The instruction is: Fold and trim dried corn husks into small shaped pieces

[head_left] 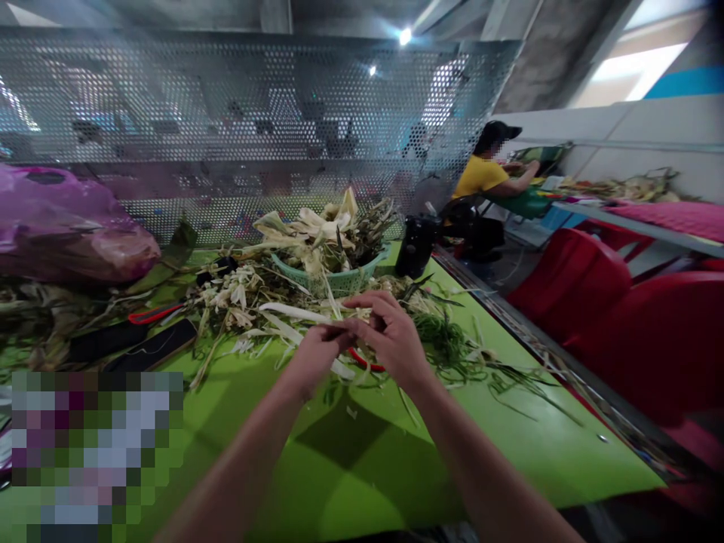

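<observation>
At the middle of the green table, my left hand (320, 351) is closed in a pinch. Its fingertips meet those of my right hand (391, 336), whose thumb and index finger also press together. A thin pale plant strip (332, 296) rises from between the fingers; its lower end is hidden. Another whitish strip (291, 311) reaches out to the left, just behind my left hand. Beneath the hands lie more pale peelings and a red curved handle (365, 360), partly covered. Beyond them, a green plastic basket (345, 283) is heaped with dry leaves and husks.
Left are a purple plastic bag (68, 226), a black case (152, 347) and a red-edged tool (155, 313). Green shreds (446, 339) lie right, near a black cylinder (415, 245). A perforated metal screen (226, 136) stands behind. Red chairs (571, 279) and a person (480, 177) are off right.
</observation>
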`<action>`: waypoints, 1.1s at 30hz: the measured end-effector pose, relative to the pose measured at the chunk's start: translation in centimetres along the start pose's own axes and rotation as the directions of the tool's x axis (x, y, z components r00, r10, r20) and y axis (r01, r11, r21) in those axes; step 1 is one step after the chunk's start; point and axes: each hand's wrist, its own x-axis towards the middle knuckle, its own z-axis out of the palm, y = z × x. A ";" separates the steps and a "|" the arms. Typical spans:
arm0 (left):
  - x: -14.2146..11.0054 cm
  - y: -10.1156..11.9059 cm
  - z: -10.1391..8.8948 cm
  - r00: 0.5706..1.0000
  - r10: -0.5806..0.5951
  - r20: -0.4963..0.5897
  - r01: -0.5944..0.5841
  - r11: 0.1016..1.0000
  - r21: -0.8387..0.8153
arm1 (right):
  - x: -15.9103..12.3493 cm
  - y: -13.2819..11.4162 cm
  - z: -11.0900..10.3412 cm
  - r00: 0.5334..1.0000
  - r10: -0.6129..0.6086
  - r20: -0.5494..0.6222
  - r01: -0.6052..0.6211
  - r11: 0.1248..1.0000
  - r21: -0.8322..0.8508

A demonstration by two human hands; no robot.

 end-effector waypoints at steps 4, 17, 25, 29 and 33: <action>0.1 0.8 -0.5 0.989 0.008 -0.147 -0.034 0.983 -0.181 | 0.1 -0.1 -0.3 0.984 0.179 -0.001 -0.178 0.980 0.090; 0.2 0.8 -0.9 0.985 -0.016 -0.172 -0.033 0.959 -0.280 | 0.2 0.7 0.4 0.899 0.350 0.263 -0.427 0.832 0.355; -0.1 1.4 -1.1 0.996 -0.067 -0.057 0.049 0.962 -0.268 | 0.4 0.2 0.2 0.886 0.382 0.263 -0.455 0.828 0.329; -0.3 1.3 -0.9 0.999 -0.045 -0.006 0.044 0.984 -0.172 | 0.3 0.3 0.2 0.875 0.395 0.280 -0.483 0.755 0.443; -0.3 0.7 -1.1 0.999 -0.022 -0.032 0.019 0.996 -0.092 | 0.4 0.8 0.2 0.883 0.425 0.199 -0.463 0.718 0.519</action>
